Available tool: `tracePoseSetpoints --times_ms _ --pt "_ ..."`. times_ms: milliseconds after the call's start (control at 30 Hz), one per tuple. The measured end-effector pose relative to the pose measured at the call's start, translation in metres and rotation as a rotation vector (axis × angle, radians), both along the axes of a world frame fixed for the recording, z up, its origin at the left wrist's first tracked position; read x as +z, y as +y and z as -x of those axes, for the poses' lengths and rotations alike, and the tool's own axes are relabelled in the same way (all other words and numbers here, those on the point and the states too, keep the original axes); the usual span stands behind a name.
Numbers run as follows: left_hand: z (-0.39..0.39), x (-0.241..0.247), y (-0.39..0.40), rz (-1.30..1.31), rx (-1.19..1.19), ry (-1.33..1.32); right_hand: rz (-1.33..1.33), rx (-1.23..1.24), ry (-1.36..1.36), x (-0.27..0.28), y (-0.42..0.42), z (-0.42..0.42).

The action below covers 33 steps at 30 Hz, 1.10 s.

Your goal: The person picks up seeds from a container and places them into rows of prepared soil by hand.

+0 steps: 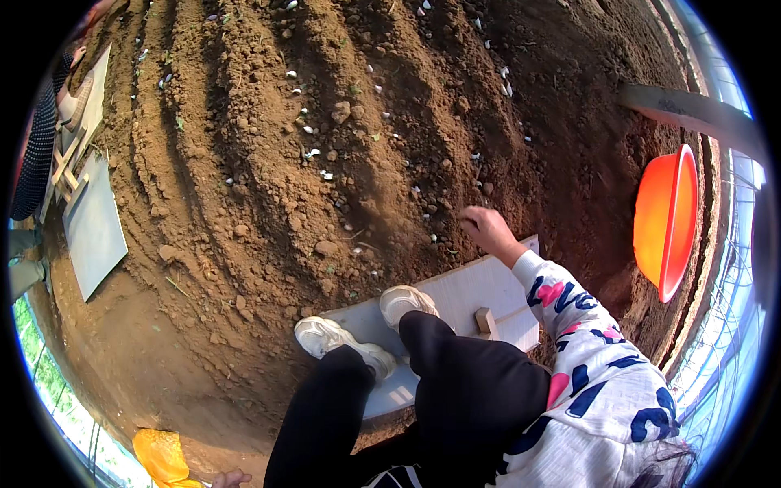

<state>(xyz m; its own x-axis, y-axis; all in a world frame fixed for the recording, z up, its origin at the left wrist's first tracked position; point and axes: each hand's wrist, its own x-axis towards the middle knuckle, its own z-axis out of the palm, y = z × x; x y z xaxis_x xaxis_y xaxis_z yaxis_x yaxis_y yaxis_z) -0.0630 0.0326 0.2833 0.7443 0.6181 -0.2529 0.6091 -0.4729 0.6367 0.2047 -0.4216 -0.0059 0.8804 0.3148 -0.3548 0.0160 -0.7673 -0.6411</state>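
My right hand (485, 230) hangs just above the loose brown soil (415, 165), its fingers bent downwards. Whether something small is pinched in them is hidden. A white clove, apparently garlic (434, 237), lies left of the hand, and several more sit in rows along the furrows. Under my white shoes (334, 343) lies a pale flat board (457, 293) with a small wooden block (486, 322) on it. Along the bottom edge shows a cut-off hand (230, 479) with its fingers spread; I cannot tell whether it is my left hand.
To the right stands an orange plastic basin (662, 222), below a thick beam (689, 110). Clear plastic sheeting (726, 293) borders the bed. At left, another person (39, 152) is beside pale boards (94, 226) with wooden slats. A yellow object (160, 454) lies at lower left.
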Motion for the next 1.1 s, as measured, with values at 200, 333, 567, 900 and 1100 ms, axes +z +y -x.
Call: tracePoseSetpoints --times_ms 200,333,567,900,1100 --pt "0.004 0.014 -0.034 0.173 0.11 -0.143 0.162 0.132 0.311 -0.001 -0.025 0.097" --pt "0.003 0.026 -0.048 0.131 0.072 -0.201 0.141 0.262 0.38 0.0 -0.019 0.111" --pt "0.003 0.03 -0.061 0.16 -0.093 -0.316 0.167 0.119 0.199 0.044 -0.09 0.121" --pt "-0.014 0.04 -0.095 0.361 -0.237 -0.478 0.183 -0.332 0.125 0.013 -0.176 0.217" --pt "-0.012 0.041 -0.093 0.293 -0.28 -0.439 0.112 -0.297 0.007 -0.02 -0.167 0.217"
